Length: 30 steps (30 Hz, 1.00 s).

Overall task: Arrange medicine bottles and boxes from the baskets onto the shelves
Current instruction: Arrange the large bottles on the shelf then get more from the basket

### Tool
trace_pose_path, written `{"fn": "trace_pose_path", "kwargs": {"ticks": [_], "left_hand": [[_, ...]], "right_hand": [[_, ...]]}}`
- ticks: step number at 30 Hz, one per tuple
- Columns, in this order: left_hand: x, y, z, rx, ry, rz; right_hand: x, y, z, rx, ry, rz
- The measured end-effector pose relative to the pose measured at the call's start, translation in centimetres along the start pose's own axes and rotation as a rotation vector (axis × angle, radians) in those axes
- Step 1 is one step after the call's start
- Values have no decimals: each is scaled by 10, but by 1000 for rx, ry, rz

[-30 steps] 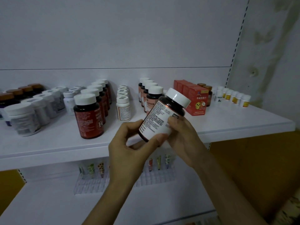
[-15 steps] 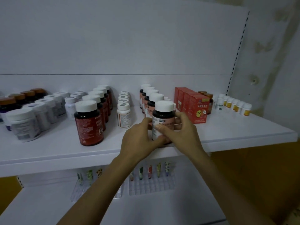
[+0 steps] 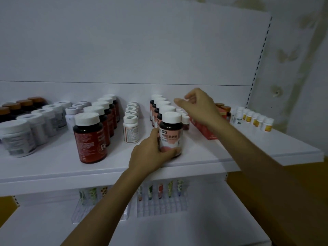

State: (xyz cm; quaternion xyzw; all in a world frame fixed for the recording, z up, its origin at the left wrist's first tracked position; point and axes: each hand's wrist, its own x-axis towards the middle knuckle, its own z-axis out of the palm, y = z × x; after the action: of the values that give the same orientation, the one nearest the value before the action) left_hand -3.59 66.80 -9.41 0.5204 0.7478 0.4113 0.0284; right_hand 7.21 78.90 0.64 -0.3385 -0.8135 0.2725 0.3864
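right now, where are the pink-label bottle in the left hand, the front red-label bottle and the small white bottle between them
pink-label bottle (image 3: 171, 139), head view, on its front label
front red-label bottle (image 3: 90, 141), head view, on its red label
small white bottle (image 3: 131, 132), head view, on its label
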Motion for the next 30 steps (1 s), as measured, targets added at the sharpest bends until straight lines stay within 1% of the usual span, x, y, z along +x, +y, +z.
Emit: {"fn": "trace_pose_path", "kwargs": {"ticks": [2, 4, 6, 9, 11, 14, 17, 22, 26, 27, 30], "left_hand": [[0, 1, 0, -21, -8, -36], [1, 1, 1, -36, -6, -63], [2, 0, 2, -27, 1, -73], [3, 1, 2, -11, 7, -76], [3, 3, 2, -13, 3, -89], [2, 4, 2, -14, 12, -119], [1, 5, 4, 4, 54, -111], [-4, 2, 5, -35, 157, -22], [-8, 3, 3, -54, 186, 35], [-9, 4, 0, -94, 222, 43], [-2, 17, -18, -226, 416, 102]], "right_hand": [[25, -13, 8, -199, -165, 15], [42, -25, 16, -317, -293, 31], [52, -33, 20, -386, -373, 53], [58, -43, 20, -416, -483, 98], [57, -46, 22, -474, -512, 91], [53, -49, 24, -531, -460, 41], [52, -54, 20, -537, -395, 4], [60, -71, -8, -490, -319, -18], [61, -89, -35, -404, -249, -61], [60, -93, -40, -382, -227, -71], [55, -105, -53, -328, -162, -114]]}}
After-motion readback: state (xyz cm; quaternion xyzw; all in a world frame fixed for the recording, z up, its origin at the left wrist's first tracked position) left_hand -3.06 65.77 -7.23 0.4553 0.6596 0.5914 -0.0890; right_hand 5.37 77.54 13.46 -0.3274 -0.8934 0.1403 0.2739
